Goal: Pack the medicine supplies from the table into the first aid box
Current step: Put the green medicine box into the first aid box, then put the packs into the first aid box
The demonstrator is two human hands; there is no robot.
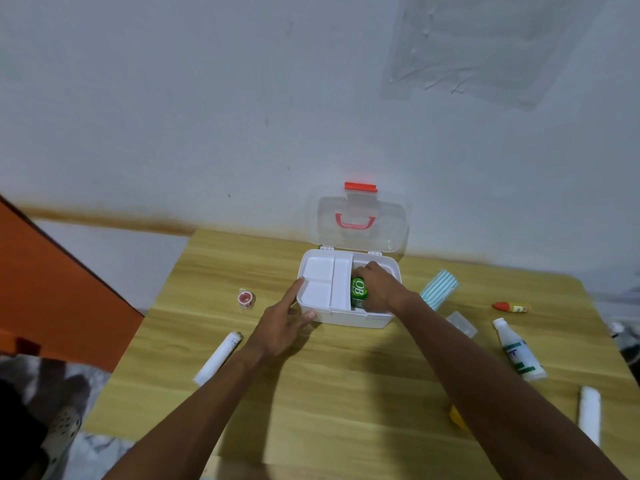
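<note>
- A small tape roll (246, 298) with a red centre sits on the table (311, 393) well left of the box, still unpacked.
- A white roll (218, 358) lies near the left forearm, close to the table's left edge; a careless sweep of that arm could knock it off.
- The left hand (282, 325) braces the first aid box (346, 317) at its near-left corner, fingers spread open, forefinger along the rim and thumb on the front wall; it grips nothing.
- The white tray (327, 284) covers the box's left half, leaving only the right side open.
- The right hand (375, 287) reaches into that open side, fingers curled around a green pack (358, 292). The pack looks tilted against the tray's edge, so it may jam or lift the tray if pushed.
- The clear lid (358, 220) stands upright behind; a bump could drop it onto the hand.
- To the right wait a striped packet (439, 289), a small clear case (462, 323), a small red-tipped tube (510, 307), a white bottle (517, 351) and another white roll (589, 414).
- That last roll lies by the near-right edge and could roll off.
</note>
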